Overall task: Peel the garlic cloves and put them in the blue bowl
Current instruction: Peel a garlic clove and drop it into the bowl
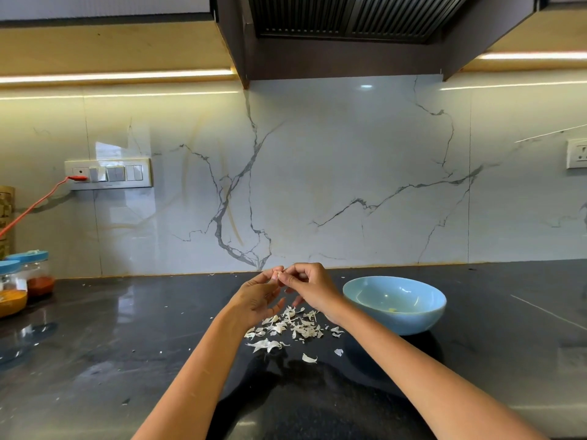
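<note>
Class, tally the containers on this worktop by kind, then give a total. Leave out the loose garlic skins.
Blue bowl: 1
Blue-lidded spice jars: 2 (orange powder, red powder)
Total: 3

Both hands, left hand and right hand, pinch one garlic clove above the worktop, so it is not counted.

Bowl right of peels on counter; jars far left.
</note>
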